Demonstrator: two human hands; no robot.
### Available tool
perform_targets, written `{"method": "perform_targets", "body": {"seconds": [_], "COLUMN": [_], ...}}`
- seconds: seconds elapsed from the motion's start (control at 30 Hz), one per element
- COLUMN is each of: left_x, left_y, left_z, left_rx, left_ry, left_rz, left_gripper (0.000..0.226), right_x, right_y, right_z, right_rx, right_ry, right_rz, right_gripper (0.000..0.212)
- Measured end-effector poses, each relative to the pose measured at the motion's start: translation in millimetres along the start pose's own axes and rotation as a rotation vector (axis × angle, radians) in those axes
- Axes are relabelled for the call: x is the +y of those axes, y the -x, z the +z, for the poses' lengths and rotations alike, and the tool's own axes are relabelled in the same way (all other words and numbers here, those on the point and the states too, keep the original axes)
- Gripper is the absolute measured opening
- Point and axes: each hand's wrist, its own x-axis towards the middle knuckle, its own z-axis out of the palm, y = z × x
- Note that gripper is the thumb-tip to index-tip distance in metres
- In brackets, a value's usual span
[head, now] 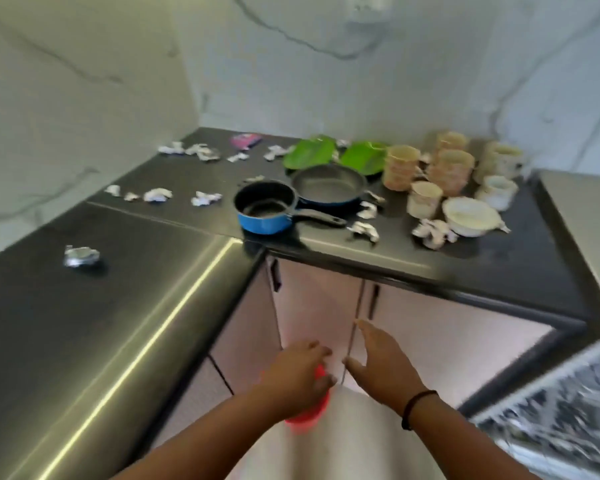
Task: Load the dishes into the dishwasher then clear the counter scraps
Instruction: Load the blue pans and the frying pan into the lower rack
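Counter [326, 251] unloaded: pans [267, 207], cups [452, 168], foil scraps [205, 199] remain. Left hand [296, 372] grips red cup [309, 408]; right hand [381, 362] open, empty. Task barely begun.

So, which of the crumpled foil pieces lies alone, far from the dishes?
The foil ball on the left counter section. It sits by itself, while all the other foil scraps lie on the back counter near the pans and cups.
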Motion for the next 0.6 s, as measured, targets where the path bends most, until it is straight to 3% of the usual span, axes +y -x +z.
{"method": "perform_targets", "body": {"seconds": [0.27, 0.6], "left_x": [-65, -113], "left_y": [42, -27], "left_z": [-108, -166], "left_rx": [0.328, 0.534], "left_ry": [0.129, 0.269], "left_rz": [-0.139, -0.269], "left_gripper": [0.051, 0.040], "right_x": [-122, -124], "right_y": [-78, -191], "right_z": [-52, -100], "right_rx": [0.194, 0.294], "right_ry": [0.123, 0.399], "right_rz": [-0.228, -0.143], "right_gripper": [0.069, 0.054]}}
